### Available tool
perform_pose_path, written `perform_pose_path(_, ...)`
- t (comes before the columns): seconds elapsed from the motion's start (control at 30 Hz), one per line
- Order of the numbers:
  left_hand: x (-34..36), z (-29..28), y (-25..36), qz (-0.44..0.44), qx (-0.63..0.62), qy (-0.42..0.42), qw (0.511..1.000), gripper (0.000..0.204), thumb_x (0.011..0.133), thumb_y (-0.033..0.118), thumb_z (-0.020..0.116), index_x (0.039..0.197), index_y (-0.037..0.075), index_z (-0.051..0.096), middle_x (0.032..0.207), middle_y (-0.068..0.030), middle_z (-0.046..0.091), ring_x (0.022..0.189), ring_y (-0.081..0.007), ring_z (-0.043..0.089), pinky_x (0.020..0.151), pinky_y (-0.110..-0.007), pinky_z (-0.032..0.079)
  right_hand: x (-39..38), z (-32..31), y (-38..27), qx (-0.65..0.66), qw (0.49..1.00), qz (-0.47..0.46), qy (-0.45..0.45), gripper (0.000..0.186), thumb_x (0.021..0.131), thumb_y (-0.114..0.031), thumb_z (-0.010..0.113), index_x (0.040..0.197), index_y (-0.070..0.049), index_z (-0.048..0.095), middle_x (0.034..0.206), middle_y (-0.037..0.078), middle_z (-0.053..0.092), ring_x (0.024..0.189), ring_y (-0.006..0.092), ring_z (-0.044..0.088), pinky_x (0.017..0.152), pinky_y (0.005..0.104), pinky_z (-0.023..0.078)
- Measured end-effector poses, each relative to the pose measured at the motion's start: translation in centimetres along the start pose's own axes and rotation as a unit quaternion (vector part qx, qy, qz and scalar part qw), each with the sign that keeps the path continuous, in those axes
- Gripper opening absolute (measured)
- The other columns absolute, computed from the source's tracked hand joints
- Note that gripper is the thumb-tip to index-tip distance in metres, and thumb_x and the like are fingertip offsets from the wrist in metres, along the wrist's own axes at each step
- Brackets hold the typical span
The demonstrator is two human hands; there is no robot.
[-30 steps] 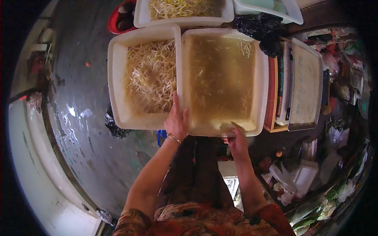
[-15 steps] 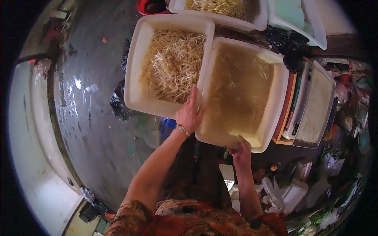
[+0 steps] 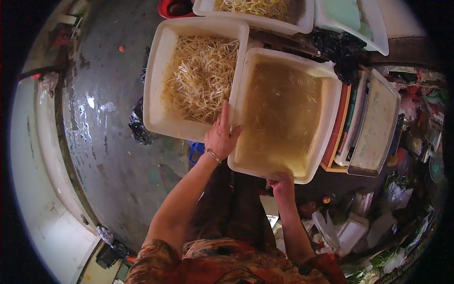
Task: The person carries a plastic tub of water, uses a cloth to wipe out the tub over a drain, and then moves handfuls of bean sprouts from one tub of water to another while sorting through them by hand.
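Two deep white plastic tubs sit side by side before me. The left tub (image 3: 152, 97) holds a heap of pale bean sprouts (image 3: 203, 78). Cloudy brownish water with a few loose sprouts fills the right tub (image 3: 329, 113). My left hand (image 3: 220, 138) lies over the near corner where the two rims meet, with its index finger stretched toward the sprouts and its thumb spread to the right. At the water tub's near rim, my right hand (image 3: 283, 187) is closed with its fingers curled at the edge; part of them is hidden.
Farther off stand another tub of sprouts (image 3: 302, 24) and a white container (image 3: 378, 40) with something pale green. Black plastic bags (image 3: 338, 49) lie behind the water tub. A metal tray (image 3: 375, 125) leans at the right. Wet grey floor (image 3: 109, 137) stretches leftward.
The view has shifted slightly, so the tubs appear a little farther left. My right hand's fingers have dropped lower at the water tub's near rim. My left hand stays at the adjoining rims.
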State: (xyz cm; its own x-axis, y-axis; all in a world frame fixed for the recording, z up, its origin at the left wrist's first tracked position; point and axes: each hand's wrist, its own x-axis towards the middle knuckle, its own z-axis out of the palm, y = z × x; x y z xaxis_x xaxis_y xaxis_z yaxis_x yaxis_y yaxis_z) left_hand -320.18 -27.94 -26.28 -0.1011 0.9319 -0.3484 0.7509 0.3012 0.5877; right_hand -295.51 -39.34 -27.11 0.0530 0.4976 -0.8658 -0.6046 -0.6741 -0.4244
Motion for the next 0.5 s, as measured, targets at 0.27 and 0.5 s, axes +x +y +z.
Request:
perform_pose_path(0.27,-2.1,-0.8,1.6,0.098,0.049,0.106,0.988,0.072,0.083,0.021,0.059,0.143,0.007,0.023,0.129,-0.0189,0.047,0.116,-0.0364,0.046,0.092,-0.044,0.039,0.3,-1.5,0.9,-0.056,0.997,-0.014,-0.043,0.042,0.089,-0.025,0.052,0.127,-0.008,0.043,0.103,0.013,0.058,0.078,0.0252,0.060,0.064,0.0341,0.049)
perform_pose_path(0.5,-9.6,0.6,1.9,0.023,-0.139,0.035,0.989,0.046,0.079,0.003,0.061,0.123,0.002,0.049,0.110,-0.0165,0.054,0.098,-0.0325,0.054,0.083,-0.039,0.045,0.9,-3.4,1.4,-0.109,0.986,-0.085,-0.093,0.044,0.090,-0.023,0.052,0.130,-0.008,0.040,0.106,0.013,0.056,0.083,0.0254,0.061,0.066,0.0359,0.050)
